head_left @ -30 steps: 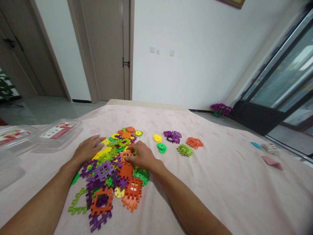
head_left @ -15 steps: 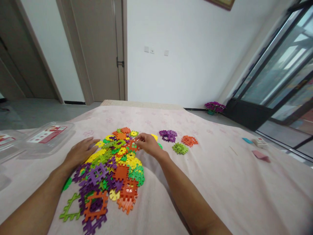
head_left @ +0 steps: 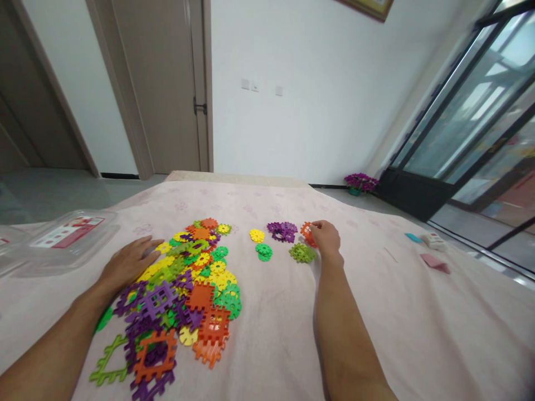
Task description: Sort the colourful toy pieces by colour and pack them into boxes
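A big heap of flat plastic interlocking pieces (head_left: 184, 289) in purple, orange, green and yellow lies on the pink bedsheet (head_left: 376, 312). My left hand (head_left: 129, 262) rests flat with fingers apart on the heap's left edge. My right hand (head_left: 325, 236) is stretched to the right, fingers pinched on an orange round piece (head_left: 308, 231) at the small orange cluster. Beside it lie small sorted clusters: purple (head_left: 283, 230), light green (head_left: 301, 253), dark green (head_left: 263, 252) and yellow (head_left: 256, 235).
A clear plastic lid with a red label (head_left: 62, 239) lies at the left. Small items, a blue piece (head_left: 413, 238), a white box (head_left: 434, 241) and a pink piece (head_left: 435, 262), sit at the right. A door and glass sliding doors stand beyond the bed.
My right hand picked an orange piece out of the heap and carried it right to the orange cluster. My left hand stayed on the heap. The camera turned slightly right.
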Tool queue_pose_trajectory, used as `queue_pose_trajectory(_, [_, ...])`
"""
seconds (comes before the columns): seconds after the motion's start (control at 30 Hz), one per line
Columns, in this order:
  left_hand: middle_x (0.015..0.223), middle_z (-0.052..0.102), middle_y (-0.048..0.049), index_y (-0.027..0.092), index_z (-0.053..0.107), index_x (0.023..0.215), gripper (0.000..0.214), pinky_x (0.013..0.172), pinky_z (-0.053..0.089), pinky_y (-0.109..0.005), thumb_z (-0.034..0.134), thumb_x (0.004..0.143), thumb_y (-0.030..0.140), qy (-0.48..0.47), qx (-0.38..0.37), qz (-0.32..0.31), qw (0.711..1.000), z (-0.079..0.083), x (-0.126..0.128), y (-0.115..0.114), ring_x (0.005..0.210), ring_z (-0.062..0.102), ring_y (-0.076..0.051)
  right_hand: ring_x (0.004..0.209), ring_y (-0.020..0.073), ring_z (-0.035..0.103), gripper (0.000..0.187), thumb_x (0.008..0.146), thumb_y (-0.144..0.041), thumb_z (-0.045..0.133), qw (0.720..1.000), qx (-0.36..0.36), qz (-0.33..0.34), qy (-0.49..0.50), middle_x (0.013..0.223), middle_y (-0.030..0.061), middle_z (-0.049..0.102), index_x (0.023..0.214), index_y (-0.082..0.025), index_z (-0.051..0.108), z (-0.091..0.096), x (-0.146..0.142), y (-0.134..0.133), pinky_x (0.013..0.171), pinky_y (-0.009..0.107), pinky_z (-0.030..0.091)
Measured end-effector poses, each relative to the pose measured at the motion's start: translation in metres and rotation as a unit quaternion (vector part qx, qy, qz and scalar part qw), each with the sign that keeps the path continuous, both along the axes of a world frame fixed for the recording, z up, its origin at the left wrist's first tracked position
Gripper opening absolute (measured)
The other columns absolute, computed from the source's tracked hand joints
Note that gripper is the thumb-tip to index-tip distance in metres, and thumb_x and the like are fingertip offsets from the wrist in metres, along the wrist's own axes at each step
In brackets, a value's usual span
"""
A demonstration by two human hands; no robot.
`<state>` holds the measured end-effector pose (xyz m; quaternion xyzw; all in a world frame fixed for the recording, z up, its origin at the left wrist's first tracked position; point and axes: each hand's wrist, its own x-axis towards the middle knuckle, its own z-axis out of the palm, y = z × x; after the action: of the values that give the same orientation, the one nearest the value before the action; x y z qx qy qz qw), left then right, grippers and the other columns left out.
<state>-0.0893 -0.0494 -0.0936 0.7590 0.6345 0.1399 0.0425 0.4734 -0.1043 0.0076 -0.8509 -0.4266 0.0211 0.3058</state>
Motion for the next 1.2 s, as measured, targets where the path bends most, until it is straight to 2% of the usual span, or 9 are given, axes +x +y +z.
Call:
queue_pose_trajectory(0.1, [0.152,0.054,-0.0103,0.025,0.062,0.139,0.063,0.118,0.036,-0.047,0.036,0.092,0.057,-0.011,0.007,-0.003,1.0,0.0,0.0,-0.001,0.139,0.05,-0.031,0.111,0.0306,0.067,0.042,0.089,-0.032,0.057,0.998,-0.005,-0.054,-0.026,0.126,0.0173,0.067,0.127,-0.02,0.069,0.001,0.005,-0.003,0.088,0.039,0.051])
queue_pose_trajectory(0.17, [0.152,0.054,-0.0106,0.025,0.062,0.139,0.062,0.118,0.036,-0.047,0.036,0.092,0.057,-0.013,0.011,-0.003,1.0,0.001,0.001,-0.002,0.139,0.05,-0.031,0.113,0.0299,0.066,0.043,0.088,-0.03,0.057,0.999,0.007,-0.024,-0.042,0.129,0.018,0.065,0.129,-0.019,0.068,0.002,-0.002,0.0,0.09,0.039,0.051])
queue_pose_trajectory(0.3, [0.152,0.053,-0.0117,0.024,0.063,0.139,0.064,0.116,0.037,-0.046,0.033,0.093,0.057,-0.007,0.01,0.0,1.0,0.002,0.002,-0.003,0.138,0.051,-0.031,0.1,0.0219,0.069,0.031,0.086,-0.023,0.06,0.982,0.028,0.188,0.008,0.107,0.0101,0.075,0.113,-0.017,0.074,0.003,-0.042,0.016,0.087,0.031,0.051])
queue_pose_trajectory(0.43, [0.152,0.053,-0.0094,0.025,0.061,0.14,0.065,0.117,0.037,-0.044,0.032,0.092,0.059,0.005,0.009,0.003,1.0,0.001,0.001,-0.002,0.139,0.051,-0.03,0.081,0.0166,0.069,0.022,0.082,-0.017,0.065,0.909,0.003,0.399,0.122,0.09,0.0041,0.076,0.101,-0.016,0.076,-0.002,-0.105,0.023,0.073,0.025,0.051])
queue_pose_trajectory(0.6, [0.153,0.053,-0.0092,0.025,0.061,0.141,0.065,0.117,0.036,-0.042,0.032,0.093,0.059,0.009,0.007,0.002,1.0,0.001,0.001,-0.002,0.14,0.05,-0.028,0.078,0.0157,0.068,0.018,0.083,-0.019,0.07,0.829,-0.02,0.547,0.117,0.088,0.003,0.075,0.1,-0.018,0.075,-0.008,-0.18,0.004,0.073,0.027,0.051])
queue_pose_trajectory(0.8, [0.152,0.053,-0.0089,0.026,0.062,0.139,0.063,0.115,0.037,-0.043,0.033,0.093,0.057,0.004,0.009,0.008,1.0,0.005,0.005,-0.006,0.139,0.05,-0.028,0.129,0.0236,0.055,0.039,0.09,-0.015,0.064,0.809,0.076,0.582,-0.031,0.137,0.0107,0.062,0.128,-0.023,0.064,-0.02,-0.227,-0.014,0.109,0.041,0.043])
queue_pose_trajectory(0.9, [0.152,0.054,-0.0086,0.027,0.062,0.139,0.062,0.115,0.037,-0.043,0.033,0.094,0.058,0.002,0.012,0.01,1.0,0.005,0.006,-0.006,0.138,0.051,-0.028,0.14,0.0249,0.045,0.05,0.094,-0.013,0.055,0.808,0.084,0.579,-0.065,0.153,0.0127,0.048,0.143,-0.024,0.053,-0.028,-0.238,-0.011,0.115,0.044,0.038])
queue_pose_trajectory(1.03, [0.153,0.052,-0.0094,0.027,0.061,0.141,0.063,0.116,0.036,-0.042,0.03,0.095,0.058,0.015,0.008,0.012,1.0,0.006,0.007,-0.007,0.139,0.05,-0.027,0.141,0.0226,0.043,0.056,0.093,-0.007,0.05,0.81,0.066,0.574,-0.102,0.155,0.0075,0.047,0.146,-0.027,0.05,-0.04,-0.246,-0.003,0.119,0.041,0.034])
queue_pose_trajectory(1.2, [0.153,0.052,-0.0098,0.026,0.06,0.142,0.066,0.116,0.036,-0.041,0.027,0.095,0.059,0.029,0.005,0.016,0.999,0.01,0.011,-0.009,0.14,0.049,-0.027,0.126,0.0215,0.055,0.03,0.096,-0.013,0.053,0.817,0.035,0.565,-0.108,0.136,0.0058,0.062,0.118,-0.024,0.067,-0.048,-0.248,0.002,0.108,0.034,0.043])
